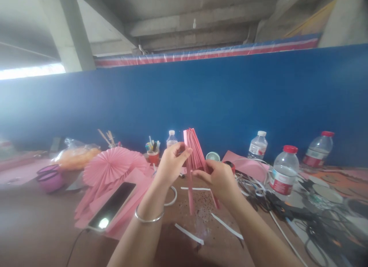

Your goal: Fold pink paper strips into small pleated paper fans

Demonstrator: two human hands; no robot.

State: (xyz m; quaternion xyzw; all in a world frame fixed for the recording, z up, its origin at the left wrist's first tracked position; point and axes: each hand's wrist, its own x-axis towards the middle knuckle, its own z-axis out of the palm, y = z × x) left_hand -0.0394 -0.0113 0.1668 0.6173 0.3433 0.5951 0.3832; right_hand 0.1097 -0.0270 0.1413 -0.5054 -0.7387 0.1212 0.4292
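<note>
Raised above the table, a pleated pink paper (195, 148) is held upright between my two hands, its folds gathered at the top and fanning out below. My left hand (174, 159) pinches its left edge between thumb and fingers. On the lower right side, my right hand (220, 177) grips the folds, the fingertips partly hidden behind the paper. Two pink strips hang down from it, one on each side. Beneath lie white strips (189, 234) on the brown table. Left of my left arm, a finished-looking round pink paper fan (110, 165) rests on pink sheets.
A phone (113, 205) with a cable lies on the pink paper. Pens stand in a red cup (153, 157). Right, bottles (284, 171) stand beside tangled cables (261, 194). A purple basket (50, 179) sits left. A blue partition (184, 98) rises behind the table.
</note>
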